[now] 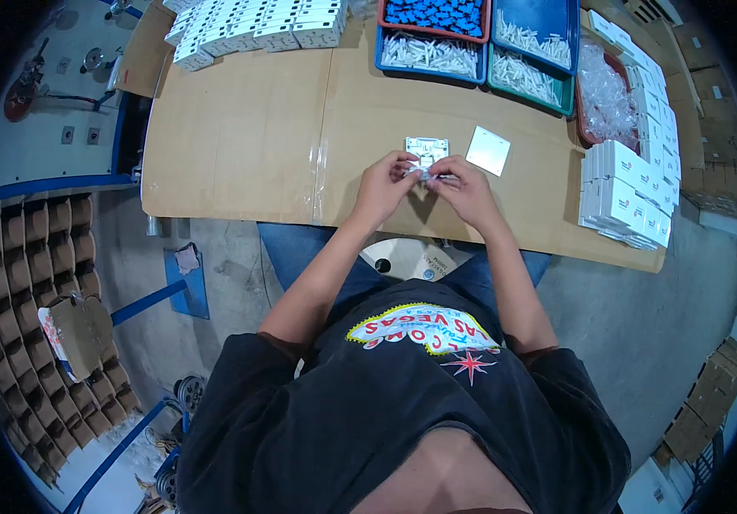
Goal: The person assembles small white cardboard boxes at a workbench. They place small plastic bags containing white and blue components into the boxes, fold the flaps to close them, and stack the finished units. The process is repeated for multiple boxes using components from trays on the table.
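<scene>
My left hand [386, 182] and my right hand [466, 185] meet over the near part of the cardboard-covered table, fingertips pinched close together. Between them is something small and whitish, mostly covered by the fingers, so its kind cannot be made out. Just beyond the fingertips lies a white square frame with fittings inside [427, 146], like the back of a wall switch or socket. To the right of it, a flat, plain white square plate [488, 151] rests on the cardboard, touched by neither hand.
Trays of small white plastic parts [431, 77] and blue parts [434, 15] stand at the far side. A red bin of clear plastic bags [602, 90] sits at the right, beside stacked white boxes [630, 193]. More white boxes [257, 30] line the far left.
</scene>
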Tool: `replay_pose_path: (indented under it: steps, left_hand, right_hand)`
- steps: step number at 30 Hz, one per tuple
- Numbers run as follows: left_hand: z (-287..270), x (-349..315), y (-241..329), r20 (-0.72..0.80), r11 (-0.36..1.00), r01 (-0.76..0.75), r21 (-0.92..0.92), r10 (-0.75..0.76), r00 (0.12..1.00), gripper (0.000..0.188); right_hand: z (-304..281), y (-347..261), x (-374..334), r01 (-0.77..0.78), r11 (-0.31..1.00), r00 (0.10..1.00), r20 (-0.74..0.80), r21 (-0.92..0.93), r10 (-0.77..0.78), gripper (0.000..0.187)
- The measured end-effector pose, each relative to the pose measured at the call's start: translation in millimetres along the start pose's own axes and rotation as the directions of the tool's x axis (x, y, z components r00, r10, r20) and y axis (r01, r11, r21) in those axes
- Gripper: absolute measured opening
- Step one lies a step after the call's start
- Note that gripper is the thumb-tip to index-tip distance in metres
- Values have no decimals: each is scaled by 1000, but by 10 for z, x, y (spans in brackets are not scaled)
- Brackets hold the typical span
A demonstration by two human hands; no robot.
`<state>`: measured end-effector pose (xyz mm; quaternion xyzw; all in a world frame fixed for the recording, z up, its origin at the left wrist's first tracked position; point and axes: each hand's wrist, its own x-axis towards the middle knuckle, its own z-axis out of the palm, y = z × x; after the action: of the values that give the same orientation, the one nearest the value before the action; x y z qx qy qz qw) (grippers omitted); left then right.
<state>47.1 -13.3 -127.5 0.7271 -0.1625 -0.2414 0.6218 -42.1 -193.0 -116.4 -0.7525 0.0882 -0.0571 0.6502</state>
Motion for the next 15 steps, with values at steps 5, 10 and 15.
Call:
replay_pose_path:
  steps: [5, 10, 15]
  left_hand:
    - [32, 167, 116, 29, 774, -286, 565, 328, 944, 17]
    - [74, 202, -243, 11, 681, -395, 617, 495, 869, 15]
    - [90, 168, -247, -26, 677, -367, 638, 495, 868, 16]
  right_hand:
    - [-90, -3, 225, 54, 900, 995, -51, -432, -84, 13]
    - [-56, 216, 228, 149, 714, 965, -57, -684, -256, 10]
    - [1, 344, 182, 130, 744, 968, -77, -655, -237, 11]
